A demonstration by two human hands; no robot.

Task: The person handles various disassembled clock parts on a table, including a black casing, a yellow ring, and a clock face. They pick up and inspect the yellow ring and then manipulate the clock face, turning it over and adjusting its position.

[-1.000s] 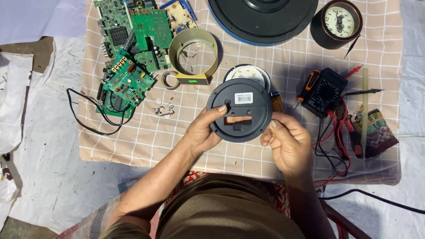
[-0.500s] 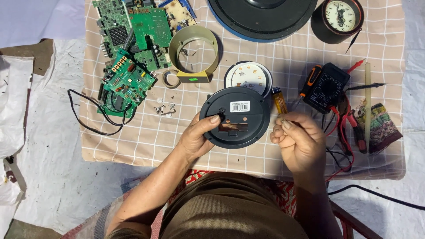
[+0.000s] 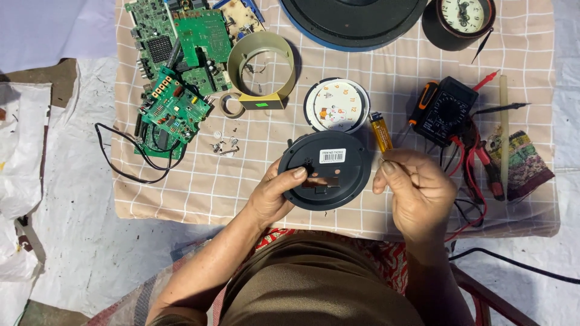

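My left hand (image 3: 275,196) grips the left edge of a round black clock back (image 3: 326,170), thumb on its rear face near a white sticker. My right hand (image 3: 414,190) hovers just right of the clock back, fingers pinched together; whether something tiny sits between them I cannot tell. A white clock dial (image 3: 336,104) lies face up just beyond the black part. A yellow lighter (image 3: 380,131) lies beside the dial, right above my right hand.
Green circuit boards (image 3: 178,66) and a black cable (image 3: 130,160) lie at far left on the checked cloth (image 3: 199,181). A tan ring frame (image 3: 263,69), small screws (image 3: 223,145), a black multimeter (image 3: 444,111) with red leads, a small round clock (image 3: 462,18) and a large dark disc (image 3: 353,21) surround the work.
My right hand let go of the clock back and moved off to its right. The clock back shifted slightly toward the dial, held by my left hand alone.
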